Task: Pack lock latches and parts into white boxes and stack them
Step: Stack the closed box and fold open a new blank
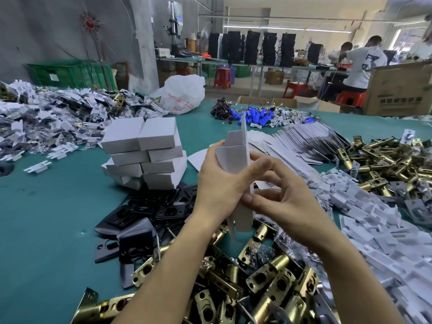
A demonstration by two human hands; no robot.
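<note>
Held white box blank (235,157) judged light, thin, easily creased; left hand (219,183) and right hand (287,202) fingers pinch its edges

The half-folded box (236,164) is smooth, matt white card, like the stacked boxes (142,146) and the flat blanks (304,141). The latches (268,277) are shiny brass-coloured metal. The plates (145,216) are black with a dull sheen. The trays (374,220) look like matt white plastic. The counter (46,218) has a matt teal covering.
</note>
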